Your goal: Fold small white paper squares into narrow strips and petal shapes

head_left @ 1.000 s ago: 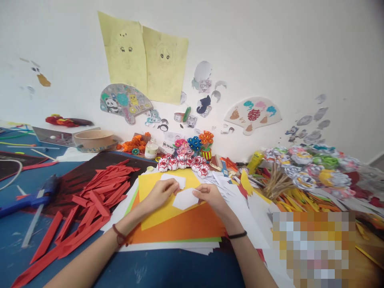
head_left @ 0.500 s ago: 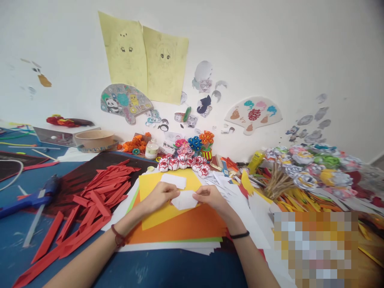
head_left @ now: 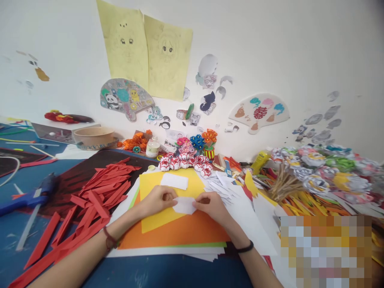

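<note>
At the far left of my feed, a blue glue gun (head_left: 33, 200) runs out of frame at its handle. Next comes a heap of red folded strips (head_left: 99, 203), overlapping too much for me to count. The left hand (head_left: 156, 200) has its thumb and forefinger pinched on the left end of a small white paper piece (head_left: 184, 206); I can barely make out its other fingers. The piece sits between both hands, over a yellow sheet (head_left: 151, 222) and an orange sheet (head_left: 180, 236); I can't tell whether it touches either. Just beyond it, a white slip (head_left: 174, 181) lies on the yellow sheet. The right hand (head_left: 212, 206) grips the piece's right end between thumb and forefinger, its remaining fingers mostly hidden from me. Farther right are loose white strips (head_left: 221, 186), and a pixelated patch (head_left: 327, 252) blots out my lower right.
</note>
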`<state>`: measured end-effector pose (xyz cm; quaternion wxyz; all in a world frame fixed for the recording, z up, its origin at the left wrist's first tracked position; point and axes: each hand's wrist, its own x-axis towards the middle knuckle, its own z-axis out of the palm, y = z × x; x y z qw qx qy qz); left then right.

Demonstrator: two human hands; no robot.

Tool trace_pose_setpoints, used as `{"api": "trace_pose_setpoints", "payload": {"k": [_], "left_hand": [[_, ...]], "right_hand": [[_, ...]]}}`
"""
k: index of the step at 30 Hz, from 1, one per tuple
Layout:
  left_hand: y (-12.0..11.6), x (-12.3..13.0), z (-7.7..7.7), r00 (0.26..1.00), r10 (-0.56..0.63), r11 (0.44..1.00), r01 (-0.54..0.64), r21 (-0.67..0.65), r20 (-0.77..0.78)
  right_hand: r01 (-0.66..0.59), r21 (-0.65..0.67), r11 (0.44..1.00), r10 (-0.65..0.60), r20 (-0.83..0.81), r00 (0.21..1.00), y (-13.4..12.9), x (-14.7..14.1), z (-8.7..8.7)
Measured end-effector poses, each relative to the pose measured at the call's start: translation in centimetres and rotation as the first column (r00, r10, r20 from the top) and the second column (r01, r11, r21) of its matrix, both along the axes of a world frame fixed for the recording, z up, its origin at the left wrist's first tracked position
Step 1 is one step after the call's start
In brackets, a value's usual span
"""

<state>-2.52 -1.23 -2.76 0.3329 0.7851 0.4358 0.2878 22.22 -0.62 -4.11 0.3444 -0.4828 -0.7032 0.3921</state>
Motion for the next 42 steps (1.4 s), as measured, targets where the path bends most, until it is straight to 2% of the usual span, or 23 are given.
{"api": "trace_pose_setpoints", "payload": {"k": [2, 4, 10, 16, 24, 29, 39, 42], "left_hand": [[0.1, 0.1, 0.0, 0.999, 0.022, 0.995, -0.018, 0.103, -0.042], [0.1, 0.2, 0.0, 0.997, 0.037, 0.988, -0.026, 0.153, -0.066], [0.0, 0.2, -0.2, 0.991, 0.045, 0.991, -0.029, 0.128, -0.122], [0.1, 0.1, -0.5, 0.995, 0.026, 0.981, -0.007, 0.193, -0.096], [-0.2, 0.2, -0.8, 0.996, 0.076, 0.984, -0.067, 0.168, -0.045], [-0.4, 0.3, -1.0, 0.992, 0.088, 0.967, -0.064, 0.247, -0.085], [-1.1, 0.3, -1.1, 0.973, 0.054, 0.898, 0.050, 0.438, -0.223], [-1.3, 0.3, -1.2, 0.962, 0.060, 0.870, 0.081, 0.487, -0.268]], "right_hand": [[-0.006, 0.076, 0.997, -0.003, 0.119, 0.993, -0.1, 0.0, 0.2], [-0.010, 0.102, 0.995, -0.007, 0.157, 0.988, -0.3, -0.2, 0.5], [-0.058, 0.174, 0.983, 0.022, 0.203, 0.979, -1.1, -0.9, 1.2], [-0.084, 0.210, 0.974, 0.042, 0.198, 0.979, -0.7, -0.7, 0.6], [0.002, 0.132, 0.991, -0.021, 0.137, 0.990, -0.3, -0.6, -0.2], [0.023, 0.138, 0.990, -0.042, 0.138, 0.990, -0.5, -0.7, -0.2], [-0.074, 0.331, 0.941, 0.001, 0.214, 0.977, -1.0, -1.1, 0.4], [-0.120, 0.402, 0.908, 0.014, 0.258, 0.966, -1.2, -0.9, 0.2]]}}
